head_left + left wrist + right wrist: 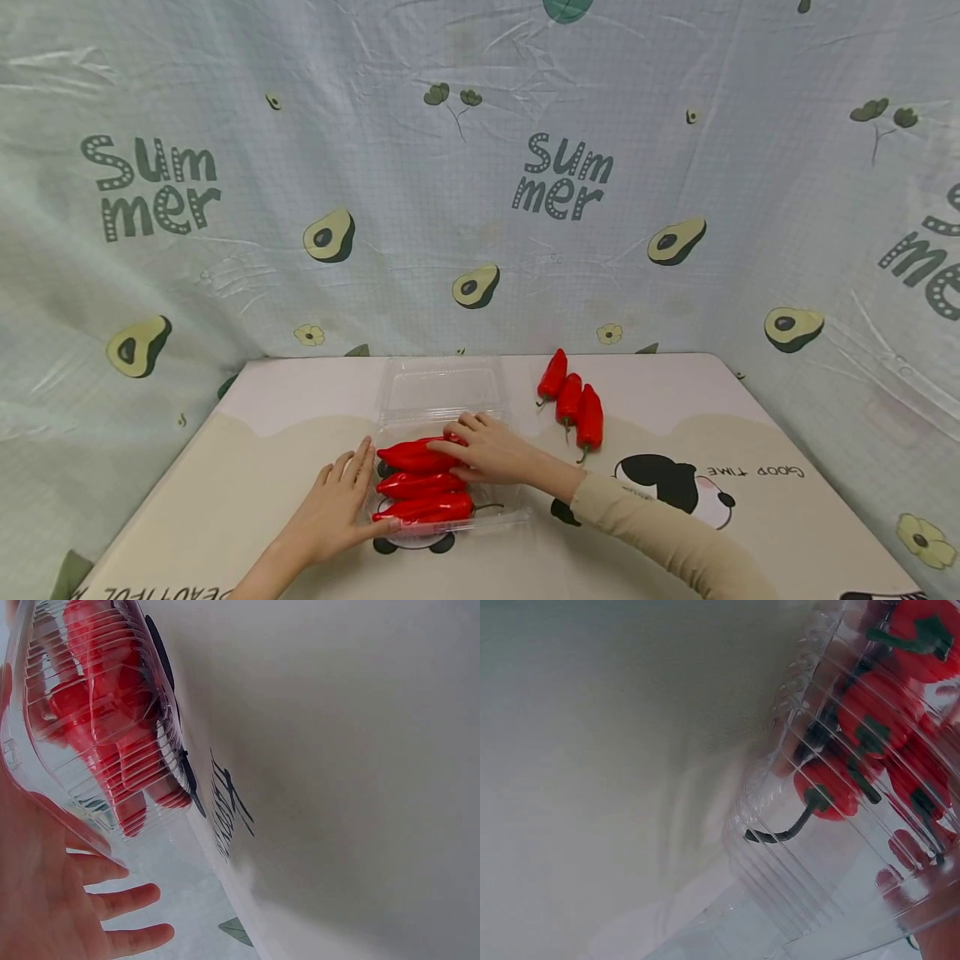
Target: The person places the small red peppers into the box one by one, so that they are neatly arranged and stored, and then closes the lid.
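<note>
A clear plastic clamshell box stands with its lid laid back and several red chili peppers lying crosswise inside. My left hand rests along the box's left side, fingers straight and thumb at the front corner. Reaching in from the right, my right hand curls its fingers over a red pepper at the back of the row. Through the ribbed wall in the right wrist view, green stems show on the peppers. The right fingertips are partly hidden.
Three more red peppers lie on the table behind and right of the box. The lid reaches towards the table's back edge. A printed cloth hangs behind and at both sides. The table cover bears cow drawings and lettering.
</note>
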`<state>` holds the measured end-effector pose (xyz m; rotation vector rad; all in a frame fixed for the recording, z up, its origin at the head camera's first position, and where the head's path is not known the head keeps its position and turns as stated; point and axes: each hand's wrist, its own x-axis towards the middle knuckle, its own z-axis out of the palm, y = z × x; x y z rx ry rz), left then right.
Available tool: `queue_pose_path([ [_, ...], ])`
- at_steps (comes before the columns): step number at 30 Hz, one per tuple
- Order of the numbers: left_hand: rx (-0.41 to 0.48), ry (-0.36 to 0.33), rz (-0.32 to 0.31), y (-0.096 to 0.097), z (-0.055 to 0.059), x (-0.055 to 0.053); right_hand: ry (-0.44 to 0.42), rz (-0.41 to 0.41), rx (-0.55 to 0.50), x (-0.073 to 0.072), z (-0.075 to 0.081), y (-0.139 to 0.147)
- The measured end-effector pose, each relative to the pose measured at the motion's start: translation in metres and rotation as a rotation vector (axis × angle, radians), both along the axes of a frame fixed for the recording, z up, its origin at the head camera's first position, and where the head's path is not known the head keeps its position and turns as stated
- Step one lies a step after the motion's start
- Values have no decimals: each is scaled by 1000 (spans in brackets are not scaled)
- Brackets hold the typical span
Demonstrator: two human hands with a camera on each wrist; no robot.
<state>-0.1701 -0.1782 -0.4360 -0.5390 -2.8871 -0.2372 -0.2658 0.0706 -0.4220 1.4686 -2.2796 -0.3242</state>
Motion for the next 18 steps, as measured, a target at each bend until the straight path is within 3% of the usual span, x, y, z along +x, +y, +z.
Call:
queue_pose_path([
  [18, -4, 3, -2, -1, -2, -1, -68, -18, -31, -2, -4, 2],
])
